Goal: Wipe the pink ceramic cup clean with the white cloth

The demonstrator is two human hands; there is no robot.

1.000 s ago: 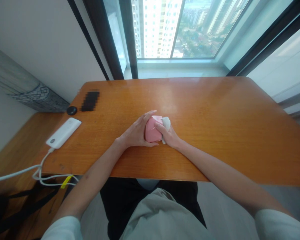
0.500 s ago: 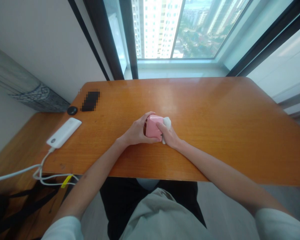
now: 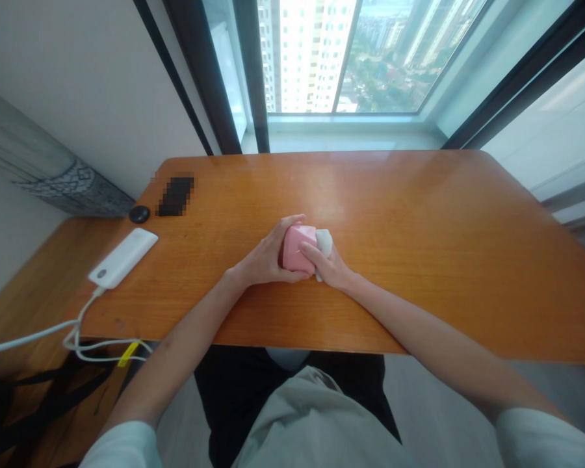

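Note:
A small pink box-like object (image 3: pixel 295 259) is between my two hands, over the middle of the wooden table. My left hand (image 3: pixel 272 255) curls around its left side, fingers along the far edge and thumb along the near edge. On the right, my right hand (image 3: pixel 331 263) lays its thumb across the pink face. A soft-looking white thing (image 3: pixel 324 242) sticks out between the pink object and my right hand; its kind cannot be made out. The right fingers are mostly hidden behind both things.
The wooden table (image 3: pixel 419 260) reaches to the window. At its left side lie a white power bank (image 3: pixel 123 258) with a white cable (image 3: pixel 80 331), a black round object (image 3: pixel 139 214) and a blurred-out dark rectangle (image 3: pixel 175 196). A curtain (image 3: pixel 78 182) hangs at the left.
The pink object has turned slightly in my hands, and my right thumb has slid a little left across it. The white thing has shifted slightly with the right hand.

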